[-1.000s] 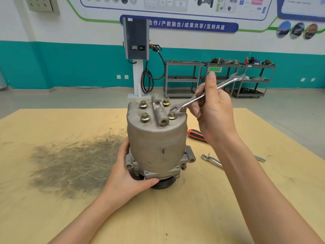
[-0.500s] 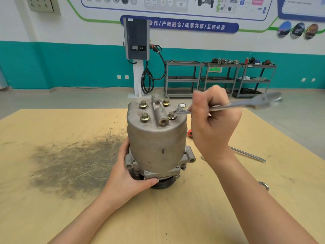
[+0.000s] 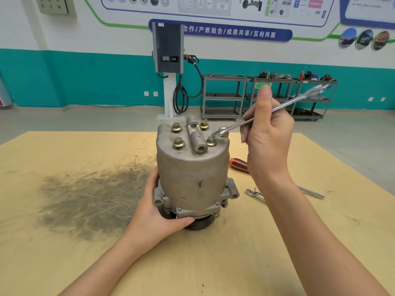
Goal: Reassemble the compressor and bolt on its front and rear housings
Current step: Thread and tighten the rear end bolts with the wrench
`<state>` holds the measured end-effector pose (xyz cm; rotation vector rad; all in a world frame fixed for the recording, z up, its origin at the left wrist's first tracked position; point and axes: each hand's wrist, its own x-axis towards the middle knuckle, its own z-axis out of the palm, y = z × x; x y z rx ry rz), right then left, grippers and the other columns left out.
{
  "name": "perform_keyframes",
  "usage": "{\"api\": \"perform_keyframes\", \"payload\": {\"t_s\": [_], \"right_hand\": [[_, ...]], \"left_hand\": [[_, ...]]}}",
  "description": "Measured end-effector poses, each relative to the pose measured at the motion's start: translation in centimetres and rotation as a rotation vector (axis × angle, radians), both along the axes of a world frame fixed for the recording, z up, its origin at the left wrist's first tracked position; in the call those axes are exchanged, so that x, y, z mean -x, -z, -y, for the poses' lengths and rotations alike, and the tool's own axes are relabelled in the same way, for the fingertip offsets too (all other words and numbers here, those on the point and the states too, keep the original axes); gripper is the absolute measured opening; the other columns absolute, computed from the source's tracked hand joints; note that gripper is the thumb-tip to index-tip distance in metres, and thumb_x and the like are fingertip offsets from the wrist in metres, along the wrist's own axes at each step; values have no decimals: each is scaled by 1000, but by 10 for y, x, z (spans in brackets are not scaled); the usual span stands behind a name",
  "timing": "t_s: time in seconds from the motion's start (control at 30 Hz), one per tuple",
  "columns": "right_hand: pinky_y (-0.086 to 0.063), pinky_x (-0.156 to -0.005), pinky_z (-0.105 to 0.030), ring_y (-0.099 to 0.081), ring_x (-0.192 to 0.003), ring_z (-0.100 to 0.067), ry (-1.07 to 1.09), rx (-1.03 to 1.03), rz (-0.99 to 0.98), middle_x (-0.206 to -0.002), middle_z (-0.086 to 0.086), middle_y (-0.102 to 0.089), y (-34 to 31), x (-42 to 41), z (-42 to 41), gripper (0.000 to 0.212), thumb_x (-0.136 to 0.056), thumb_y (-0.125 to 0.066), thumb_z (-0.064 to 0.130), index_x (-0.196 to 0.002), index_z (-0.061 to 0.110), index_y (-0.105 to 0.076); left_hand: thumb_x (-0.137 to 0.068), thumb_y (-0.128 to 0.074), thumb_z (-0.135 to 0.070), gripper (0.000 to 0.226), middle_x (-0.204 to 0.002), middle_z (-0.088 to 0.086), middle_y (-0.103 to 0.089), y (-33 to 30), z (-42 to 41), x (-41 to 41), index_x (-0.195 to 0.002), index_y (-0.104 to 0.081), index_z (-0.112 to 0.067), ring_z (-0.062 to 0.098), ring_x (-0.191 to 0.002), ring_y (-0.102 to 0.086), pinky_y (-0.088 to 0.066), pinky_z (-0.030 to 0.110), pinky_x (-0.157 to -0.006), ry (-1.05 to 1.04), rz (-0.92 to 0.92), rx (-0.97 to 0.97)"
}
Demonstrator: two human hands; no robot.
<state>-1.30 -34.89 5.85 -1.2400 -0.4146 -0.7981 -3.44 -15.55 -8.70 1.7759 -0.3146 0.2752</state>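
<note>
Right hand (image 3: 268, 137) grips combination wrench (image 3: 275, 107); shaft runs upper right from near-right bolt (image 3: 211, 141), frame centre. Left hand (image 3: 159, 212) holds compressor (image 3: 192, 178) base.

wrench far end (image 3: 320, 88) motion-blurred, screwdriver (image 3: 238, 164) shaft hidden behind right wrist

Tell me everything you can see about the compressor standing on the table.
The compressor is a dull grey cast-metal cylinder standing upright on the wooden table, its dark pulley end at the bottom. Four brass-coloured bolts and a raised port block sit on its top housing. Mounting ears stick out near the base. The left hand holds its lower part; the right hand holds a wrench whose head sits at the front right bolt.
</note>
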Motion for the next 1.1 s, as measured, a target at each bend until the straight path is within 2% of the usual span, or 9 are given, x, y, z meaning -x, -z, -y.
{"api": "perform_keyframes", "payload": {"t_s": [0.17, 0.33, 0.43, 0.63, 0.73, 0.8, 0.87, 1.0, 1.1], "right_hand": [[-31, -40, -15, -38, -35, -7, -145, -59, -77, -45, 6, -42, 2, -7, 1, 46, -103, -42, 28, -60, 15, -51], [-30, -40, -17, -37, -37, -9, -203, -81, -121, -48, 1, -42, 4, -9, 2, 54, -104, -40, 28, -52, 25, -56], [-30, -42, -18, -35, -38, -10, -224, -70, -133, -45, 2, -40, 4, -8, 2, 60, -105, -36, 28, -50, 26, -57], [-29, -42, -20, -35, -37, -11, -240, -93, -162, -43, 1, -39, 3, -7, 2, 57, -106, -35, 25, -52, 22, -54], [-29, -41, -20, -35, -37, -10, -214, -103, -159, -42, 1, -39, 3, -6, 1, 59, -105, -35, 25, -49, 25, -54], [-29, -41, -20, -34, -36, -10, -194, -119, -145, -40, 2, -39, 4, -5, -1, 60, -105, -35, 24, -48, 25, -54], [-30, -41, -19, -34, -36, -11, -171, -132, -130, -40, 3, -39, 6, -5, -3, 61, -105, -34, 23, -48, 25, -54], [-30, -41, -18, -33, -36, -10, -134, -153, -125, -41, 2, -38, 10, -6, -4, 52, -105, -33, 23, -56, 17, -49], [-30, -41, -17, -35, -37, -9, -69, -119, -87, -43, 4, -39, 12, -6, -6, 51, -104, -34, 25, -56, 18, -49]], "left_hand": [[-36, -92, -64, 116, -138, -28, -48, 2, 0, -2, -132, -26, -68, 7, -129, -52, -43, 46, -109, -4, 18, -4], [-34, -90, -68, 114, -135, -36, -46, 4, -1, -2, -127, -23, -76, 1, -129, -50, -41, 36, -108, -22, 37, -23], [-36, -91, -61, 114, -135, -37, -46, 5, -1, -3, -125, -22, -77, -1, -129, -50, -40, 32, -107, -26, 47, -31], [-38, -92, -55, 113, -134, -39, -46, 7, -2, -4, -123, -22, -79, -2, -129, -49, -40, 27, -105, -33, 54, -39], [-38, -91, -51, 112, -128, -45, -47, 7, -2, -4, -119, -21, -83, -10, -122, -51, -43, 6, -92, -42, 47, -37], [-38, -91, -52, 112, -127, -46, -46, 7, -2, -4, -119, -20, -83, -13, -121, -50, -40, 0, -87, -48, 46, -38], [-38, -91, -54, 113, -129, -44, -46, 6, -2, -3, -122, -20, -81, -9, -124, -50, -42, 7, -92, -44, 45, -40], [-39, -93, -51, 113, -132, -36, -49, 4, -1, -3, -124, -24, -77, 2, -127, -53, -43, 32, -105, -28, 46, -30], [-39, -93, -49, 112, -132, -35, -50, 4, -1, -2, -124, -24, -77, 2, -125, -54, -44, 34, -105, -28, 44, -32]]}}
